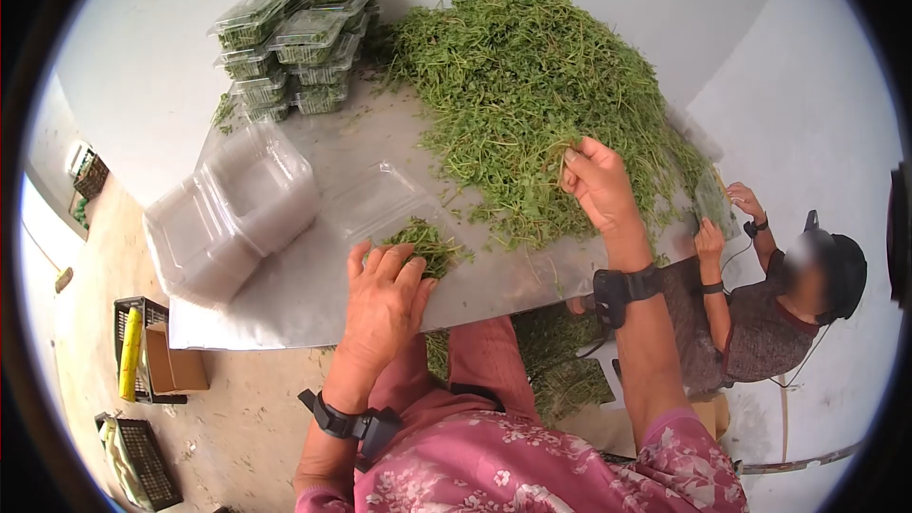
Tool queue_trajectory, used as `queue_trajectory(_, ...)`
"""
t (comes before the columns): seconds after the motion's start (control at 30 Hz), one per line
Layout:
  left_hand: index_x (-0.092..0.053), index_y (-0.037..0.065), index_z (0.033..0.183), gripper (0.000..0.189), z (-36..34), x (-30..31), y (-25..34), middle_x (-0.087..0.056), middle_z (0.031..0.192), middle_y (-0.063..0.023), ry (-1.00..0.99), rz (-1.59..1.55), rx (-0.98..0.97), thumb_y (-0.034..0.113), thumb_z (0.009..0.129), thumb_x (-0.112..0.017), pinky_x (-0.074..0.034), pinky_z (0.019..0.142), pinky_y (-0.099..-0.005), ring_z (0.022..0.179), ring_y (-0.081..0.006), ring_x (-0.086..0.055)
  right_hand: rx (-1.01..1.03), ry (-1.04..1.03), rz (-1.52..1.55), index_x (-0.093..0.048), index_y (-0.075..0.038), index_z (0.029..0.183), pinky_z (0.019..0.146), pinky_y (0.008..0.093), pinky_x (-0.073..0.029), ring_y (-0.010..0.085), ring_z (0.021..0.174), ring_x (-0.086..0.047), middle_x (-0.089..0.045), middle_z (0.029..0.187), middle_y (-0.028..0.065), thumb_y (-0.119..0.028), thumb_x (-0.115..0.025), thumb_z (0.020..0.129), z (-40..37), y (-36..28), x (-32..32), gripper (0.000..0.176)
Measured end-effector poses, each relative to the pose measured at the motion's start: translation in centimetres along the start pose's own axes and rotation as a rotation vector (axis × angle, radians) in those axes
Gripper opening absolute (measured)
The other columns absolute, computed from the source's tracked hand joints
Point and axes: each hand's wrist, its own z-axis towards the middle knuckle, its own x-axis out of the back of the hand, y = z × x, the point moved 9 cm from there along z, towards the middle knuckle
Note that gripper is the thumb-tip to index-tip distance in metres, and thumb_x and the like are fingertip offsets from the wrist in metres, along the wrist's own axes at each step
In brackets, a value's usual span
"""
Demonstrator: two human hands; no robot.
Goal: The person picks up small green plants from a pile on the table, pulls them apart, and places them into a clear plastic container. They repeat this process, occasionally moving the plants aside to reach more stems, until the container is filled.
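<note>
My left hand rests over a small bunch of greens in an open clear container near the table's front edge. Its fingers are spread and curve over the greens. To the right, my right hand pinches a few green stems at the front of a large heap of greens. Left of my left hand lies a stack of empty clear clamshell containers, open and nested.
Closed containers filled with greens are stacked at the back left of the metal table. A co-worker at the right holds a clear container. Crates stand on the floor at the left.
</note>
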Motion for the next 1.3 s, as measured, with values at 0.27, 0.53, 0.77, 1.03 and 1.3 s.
queue_trajectory(0.27, -0.05, -0.001, 0.138, 0.061, 1.6, 1.9, -1.0, -0.057, 0.131, -0.0215, 0.129, -0.306, 0.159, 0.018, 0.085, -0.076, -0.042, 0.104, -0.0454, 0.121, -0.0384, -0.054, -0.061, -0.246, 0.255, -0.063, -0.004, 0.103, 0.062, 0.0275, -0.046, 0.0083, 0.07, -0.056, -0.065, 0.088, 0.002, -0.008, -0.064, 0.098, -1.3, -0.6, -8.5, 0.007)
queue_trajectory(0.53, -0.032, 0.0, 0.152, 0.08, 3.3, 0.4, -1.8, -0.057, 0.133, -0.0163, 0.114, -0.773, 0.253, 0.019, 0.089, -0.076, -0.047, 0.1, -0.0372, 0.121, -0.0246, -0.056, -0.187, -0.388, 0.417, -0.063, 0.0, 0.118, 0.067, 0.0257, -0.047, 0.009, 0.073, -0.055, -0.063, 0.092, 0.0015, -0.01, -0.059, 0.1, -3.4, 1.6, -17.2, 0.02)
queue_trajectory(0.77, -0.063, -0.002, 0.11, 0.018, 1.5, -1.6, -4.3, -0.058, 0.075, 0.0012, 0.028, -0.983, 0.476, 0.01, 0.097, -0.063, -0.045, 0.06, -0.0271, 0.068, -0.008, -0.05, -0.296, -0.301, 0.576, -0.062, -0.002, 0.107, 0.067, 0.0274, -0.047, 0.0111, 0.072, -0.054, -0.06, 0.088, 0.0012, -0.008, -0.058, 0.1, -3.7, 4.4, -16.1, 0.01)
queue_trajectory(1.03, -0.063, -0.001, 0.099, 0.012, 1.2, -0.1, -3.8, -0.055, 0.066, -0.0038, -0.033, -0.682, 0.454, 0.011, 0.098, -0.062, -0.042, 0.055, -0.0286, 0.06, -0.0113, -0.05, -0.288, -0.257, 0.641, -0.063, -0.001, 0.113, 0.065, 0.0275, -0.045, 0.0106, 0.071, -0.055, -0.065, 0.094, 0.0021, -0.005, -0.06, 0.098, -4.0, 7.1, -15.1, 0.016)
queue_trajectory(1.3, -0.059, 0.0, 0.094, 0.006, 0.7, 1.7, -2.7, -0.056, 0.068, -0.0238, -0.064, -0.345, 0.386, 0.005, 0.093, -0.062, -0.045, 0.056, -0.0447, 0.062, -0.0441, -0.056, -0.205, -0.09, 0.302, -0.062, -0.001, 0.103, 0.058, 0.0241, -0.044, 0.0099, 0.065, -0.054, -0.06, 0.081, 0.0013, -0.004, -0.061, 0.096, -4.1, 8.7, -14.2, 0.007)
